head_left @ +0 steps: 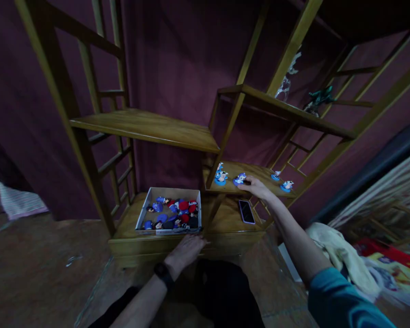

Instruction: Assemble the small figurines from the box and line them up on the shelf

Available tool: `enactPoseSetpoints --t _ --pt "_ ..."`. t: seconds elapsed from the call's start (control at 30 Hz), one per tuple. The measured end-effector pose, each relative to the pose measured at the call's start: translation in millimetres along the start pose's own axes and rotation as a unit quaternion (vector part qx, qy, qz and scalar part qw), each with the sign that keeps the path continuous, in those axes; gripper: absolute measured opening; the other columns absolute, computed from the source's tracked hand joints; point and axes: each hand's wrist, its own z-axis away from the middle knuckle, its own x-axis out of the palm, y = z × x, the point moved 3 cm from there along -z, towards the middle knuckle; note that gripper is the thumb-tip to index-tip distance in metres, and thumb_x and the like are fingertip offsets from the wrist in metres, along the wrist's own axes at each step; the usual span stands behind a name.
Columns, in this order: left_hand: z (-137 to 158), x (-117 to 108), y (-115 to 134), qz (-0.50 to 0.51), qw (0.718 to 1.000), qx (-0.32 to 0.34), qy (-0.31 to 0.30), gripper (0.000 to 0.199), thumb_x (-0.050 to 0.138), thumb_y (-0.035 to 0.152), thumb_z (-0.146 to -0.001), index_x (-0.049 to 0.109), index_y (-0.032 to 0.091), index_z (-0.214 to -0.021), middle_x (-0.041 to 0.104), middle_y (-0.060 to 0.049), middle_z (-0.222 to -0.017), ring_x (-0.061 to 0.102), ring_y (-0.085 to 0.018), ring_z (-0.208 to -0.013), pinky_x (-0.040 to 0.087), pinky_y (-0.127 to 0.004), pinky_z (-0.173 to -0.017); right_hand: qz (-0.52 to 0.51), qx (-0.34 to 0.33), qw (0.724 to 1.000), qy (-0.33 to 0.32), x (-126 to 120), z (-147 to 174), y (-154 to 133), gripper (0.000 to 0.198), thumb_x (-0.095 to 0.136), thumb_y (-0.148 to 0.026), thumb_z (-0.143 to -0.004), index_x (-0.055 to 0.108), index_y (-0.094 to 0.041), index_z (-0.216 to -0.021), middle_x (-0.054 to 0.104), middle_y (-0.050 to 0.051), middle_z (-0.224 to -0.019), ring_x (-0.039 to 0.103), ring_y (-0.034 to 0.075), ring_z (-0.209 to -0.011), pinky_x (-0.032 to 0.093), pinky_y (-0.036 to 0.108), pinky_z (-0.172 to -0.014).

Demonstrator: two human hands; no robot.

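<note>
My right hand (256,187) reaches onto the small lower right shelf, its fingers closed around a purple-and-white figurine (239,179) that stands upright there. Left of it on that shelf is a blue-and-white figurine (221,177), with another partly hidden behind the post. Two more figurines, one small blue (275,175) and one blue-and-white (287,186), stand to the right. My left hand (187,248), with a dark watch on the wrist, is at the front edge of the bottom board, fingers stretched out and holding nothing. Just behind it sits an open cardboard box (141,217) of red, blue and black figurines.
A phone (246,212) lies on the bottom board below the right shelf. Wooden posts (230,132) and an upper left shelf (143,127) frame the space. A dark green ornament (319,99) stands higher up. Cloth (341,257) and bags lie at the right.
</note>
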Motion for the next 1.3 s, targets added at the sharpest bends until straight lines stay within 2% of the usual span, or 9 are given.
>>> enactPoseSetpoints --t 0.43,0.7,0.8,0.97,1.07,1.13,1.2,1.23,1.3 --pt "-2.6 -5.0 2.6 -0.006 0.998 -0.033 -0.048 0.032 0.039 0.006 -0.080 0.061 0.016 -0.100 0.063 -0.013 -0.100 0.058 -0.024 -0.095 0.041 -0.039 -0.084 0.000 -0.002 0.999 0.035 2.8 -1.5 4.3 0.034 0.071 -0.035 -0.060 0.068 -0.019 -0.089 0.062 0.004 -0.096 0.055 0.023 -0.093 0.038 0.035 -0.090" --pt "2.0 -2.6 -2.4 -0.025 0.999 -0.023 -0.034 0.032 0.042 0.007 -0.081 0.059 0.016 -0.106 0.063 -0.012 -0.106 0.056 -0.023 -0.102 0.041 -0.038 -0.089 0.016 -0.029 0.999 0.040 6.2 1.4 -1.6 0.031 0.067 -0.037 -0.063 0.067 -0.017 -0.086 0.061 0.005 -0.091 0.055 0.022 -0.088 0.040 0.034 -0.086" --pt "2.5 -2.4 -3.9 -0.032 0.998 -0.029 -0.041 0.030 0.043 0.009 -0.081 0.059 0.017 -0.105 0.063 -0.012 -0.106 0.057 -0.023 -0.100 0.042 -0.038 -0.088 0.029 -0.028 0.998 0.053 7.2 3.4 0.4 0.034 0.065 -0.038 -0.065 0.065 -0.016 -0.091 0.061 0.006 -0.094 0.056 0.021 -0.089 0.041 0.034 -0.085" --pt "2.9 -4.7 -5.6 -0.044 0.998 -0.034 -0.040 0.030 0.043 0.012 -0.083 0.057 0.017 -0.109 0.062 -0.011 -0.106 0.056 -0.022 -0.102 0.040 -0.038 -0.090 0.039 -0.051 0.993 0.098 8.0 11.2 4.7 0.046 0.065 -0.038 -0.066 0.060 -0.015 -0.106 0.059 0.008 -0.105 0.055 0.022 -0.099 0.039 0.038 -0.092" --pt "1.6 -7.0 -5.7 -0.047 0.997 -0.037 -0.039 0.027 0.043 0.013 -0.084 0.058 0.018 -0.105 0.063 -0.010 -0.103 0.056 -0.022 -0.100 0.041 -0.038 -0.088 -0.005 -0.089 0.980 0.180 9.9 32.3 -2.7 0.044 0.061 -0.034 -0.072 0.056 -0.019 -0.113 0.056 0.008 -0.113 0.053 0.020 -0.105 0.038 0.038 -0.095" --pt "0.6 -8.9 -5.1 -0.050 0.997 -0.038 -0.040 0.025 0.043 0.012 -0.083 0.059 0.018 -0.101 0.063 -0.010 -0.100 0.057 -0.021 -0.098 0.042 -0.038 -0.087 -0.030 -0.112 0.958 0.261 17.4 55.6 -10.0 0.034 0.053 -0.030 -0.079 0.056 -0.022 -0.112 0.056 0.007 -0.113 0.052 0.019 -0.107 0.038 0.037 -0.096" --pt "-0.3 -11.4 -3.6 -0.061 0.997 -0.037 -0.035 0.024 0.042 0.010 -0.083 0.060 0.016 -0.097 0.062 -0.010 -0.098 0.056 -0.021 -0.097 0.041 -0.037 -0.088 -0.052 -0.118 0.948 0.291 36.4 80.3 -16.0 0.027 0.049 -0.028 -0.082 0.060 -0.022 -0.106 0.058 0.007 -0.108 0.054 0.019 -0.101 0.041 0.036 -0.091" --pt "-0.7 -12.6 -2.9 -0.070 0.996 -0.039 -0.034 0.023 0.042 0.009 -0.083 0.061 0.015 -0.094 0.063 -0.011 -0.094 0.057 -0.021 -0.096 0.041 -0.038 -0.088 -0.069 -0.114 0.949 0.286 50.1 91.5 -17.8 0.024 0.047 -0.028 -0.083 0.061 -0.022 -0.102 0.059 0.006 -0.103 0.055 0.019 -0.097 0.043 0.035 -0.088" --pt "-1.8 -14.3 -1.4 -0.081 0.995 -0.045 -0.039 0.024 0.042 0.006 -0.081 0.061 0.013 -0.094 0.063 -0.012 -0.088 0.057 -0.021 -0.093 0.041 -0.038 -0.086 -0.105 -0.097 0.963 0.228 84.6 108.8 -20.0 0.021 0.047 -0.027 -0.084 0.063 -0.022 -0.097 0.061 0.006 -0.094 0.058 0.017 -0.088 0.046 0.033 -0.082"
